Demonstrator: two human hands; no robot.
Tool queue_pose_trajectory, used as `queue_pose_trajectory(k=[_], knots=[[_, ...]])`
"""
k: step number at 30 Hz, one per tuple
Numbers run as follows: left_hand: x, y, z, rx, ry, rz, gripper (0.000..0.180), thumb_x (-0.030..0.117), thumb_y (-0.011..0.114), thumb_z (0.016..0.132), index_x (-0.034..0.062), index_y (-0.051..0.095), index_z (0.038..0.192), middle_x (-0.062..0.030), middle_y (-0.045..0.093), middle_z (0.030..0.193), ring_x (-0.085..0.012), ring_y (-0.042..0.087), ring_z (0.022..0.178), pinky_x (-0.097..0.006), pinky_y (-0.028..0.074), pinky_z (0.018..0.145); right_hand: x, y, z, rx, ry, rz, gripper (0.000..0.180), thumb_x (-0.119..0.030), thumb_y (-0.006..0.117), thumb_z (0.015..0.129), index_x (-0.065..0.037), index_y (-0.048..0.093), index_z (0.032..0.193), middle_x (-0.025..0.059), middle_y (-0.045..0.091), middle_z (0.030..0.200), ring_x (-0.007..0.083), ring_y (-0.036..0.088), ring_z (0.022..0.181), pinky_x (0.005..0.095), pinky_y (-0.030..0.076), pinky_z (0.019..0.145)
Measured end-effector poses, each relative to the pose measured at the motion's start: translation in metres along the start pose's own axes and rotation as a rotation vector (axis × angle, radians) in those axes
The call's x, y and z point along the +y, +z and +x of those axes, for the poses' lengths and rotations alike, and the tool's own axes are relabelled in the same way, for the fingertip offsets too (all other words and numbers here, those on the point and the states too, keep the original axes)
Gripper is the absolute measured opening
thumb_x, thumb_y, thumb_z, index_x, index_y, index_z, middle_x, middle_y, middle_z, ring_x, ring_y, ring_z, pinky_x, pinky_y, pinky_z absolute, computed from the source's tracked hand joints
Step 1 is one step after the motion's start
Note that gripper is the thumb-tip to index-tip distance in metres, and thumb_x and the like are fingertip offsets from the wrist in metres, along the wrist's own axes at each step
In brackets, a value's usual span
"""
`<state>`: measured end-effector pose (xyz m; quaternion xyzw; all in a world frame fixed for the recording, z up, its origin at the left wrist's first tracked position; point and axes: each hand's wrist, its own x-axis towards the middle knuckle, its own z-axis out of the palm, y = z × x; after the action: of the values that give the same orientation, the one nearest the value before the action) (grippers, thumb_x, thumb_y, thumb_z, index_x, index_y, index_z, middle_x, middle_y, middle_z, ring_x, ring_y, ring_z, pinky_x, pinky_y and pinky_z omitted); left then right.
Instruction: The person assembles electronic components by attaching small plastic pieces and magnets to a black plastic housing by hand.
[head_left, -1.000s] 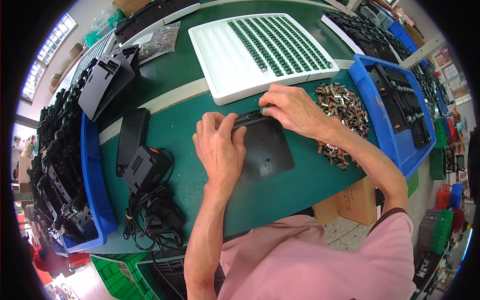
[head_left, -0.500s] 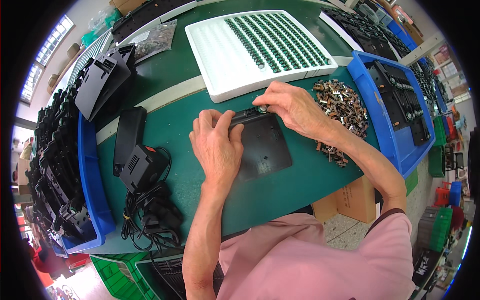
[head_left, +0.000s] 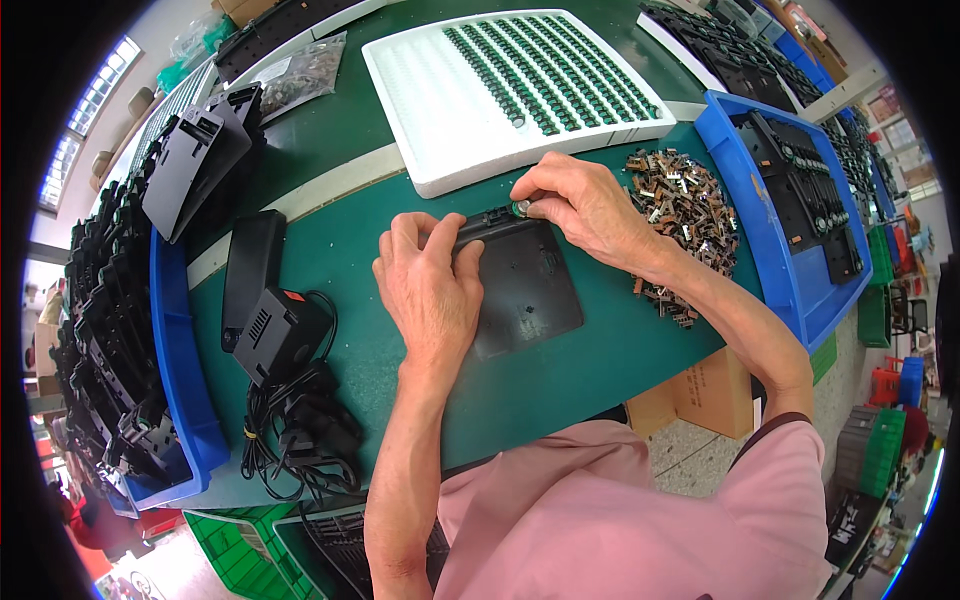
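A flat black plastic panel (head_left: 525, 295) lies on the green table mat in front of me. My left hand (head_left: 430, 285) grips its far left edge, with the thumb and fingers closed round the raised part there. At the far right corner of the panel, my right hand (head_left: 585, 205) pinches a small round silvery part (head_left: 521, 208) between thumb and fingers, against the panel's edge strip. The fingers partly cover that part. Beyond both hands stands a white foam tray (head_left: 430, 165) with rows of small dark green parts. A heap of small metal-and-brown pieces (head_left: 685, 215) lies beside my right forearm.
Blue bins with black panels flank me, one left (head_left: 185, 370) and one right (head_left: 745, 215). Left of my left hand are a black box-shaped device (head_left: 285, 335) and coiled black cables (head_left: 290, 440). A clear bag of parts (head_left: 305, 75) lies far left; a cardboard box (head_left: 715, 395) is below the table's edge.
The whole view has shifted slightly. Both hands keep their places on the panel, and the right fingers still pinch the small round part at its corner.
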<state>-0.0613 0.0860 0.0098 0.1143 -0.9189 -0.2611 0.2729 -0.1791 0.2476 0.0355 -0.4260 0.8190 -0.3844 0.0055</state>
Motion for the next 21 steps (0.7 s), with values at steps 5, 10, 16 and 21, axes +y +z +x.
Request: queue_pose_trajectory(k=[5,10,16,21], knots=[[0.001,0.000,0.000,-0.007,-0.002,0.001,0.027,0.011,0.077,0.075,0.0052,0.072,0.101,-0.0063,0.057,0.095,-0.0246,0.055,0.093,-0.037,0.043,0.083,-0.001,-0.001,-0.001,-0.013,-0.123,-0.215,0.012,-0.001,0.067,0.078,-0.001,0.069,0.090,0.0118,0.061,0.085,0.0310,0.063,0.080,0.0410,0.050,0.071],[-0.004,0.002,0.000,0.021,0.030,0.006,0.029,0.012,0.078,0.071,0.0087,0.071,0.099,-0.0051,0.055,0.096,-0.0249,0.054,0.093,-0.039,0.042,0.075,-0.007,0.002,-0.004,0.013,-0.195,-0.348,0.014,0.002,0.066,0.079,0.000,0.070,0.093,0.0098,0.062,0.086,0.0286,0.064,0.079,0.0379,0.051,0.069],[-0.003,0.003,0.000,0.029,0.041,0.012,0.029,0.012,0.078,0.071,0.0085,0.071,0.100,-0.0050,0.056,0.096,-0.0251,0.054,0.092,-0.039,0.042,0.075,-0.001,0.009,-0.009,0.085,-0.068,-0.138,0.017,0.005,0.065,0.083,0.001,0.070,0.099,0.0084,0.063,0.088,0.0233,0.066,0.079,0.0328,0.052,0.068],[-0.003,0.003,0.000,0.014,0.026,0.004,0.028,0.012,0.078,0.072,0.0086,0.072,0.099,-0.0048,0.056,0.096,-0.0247,0.054,0.091,-0.038,0.042,0.076,0.002,0.007,-0.009,0.115,-0.050,-0.062,0.014,-0.002,0.063,0.083,-0.001,0.072,0.094,0.0095,0.065,0.090,0.0298,0.065,0.081,0.0396,0.051,0.071]])
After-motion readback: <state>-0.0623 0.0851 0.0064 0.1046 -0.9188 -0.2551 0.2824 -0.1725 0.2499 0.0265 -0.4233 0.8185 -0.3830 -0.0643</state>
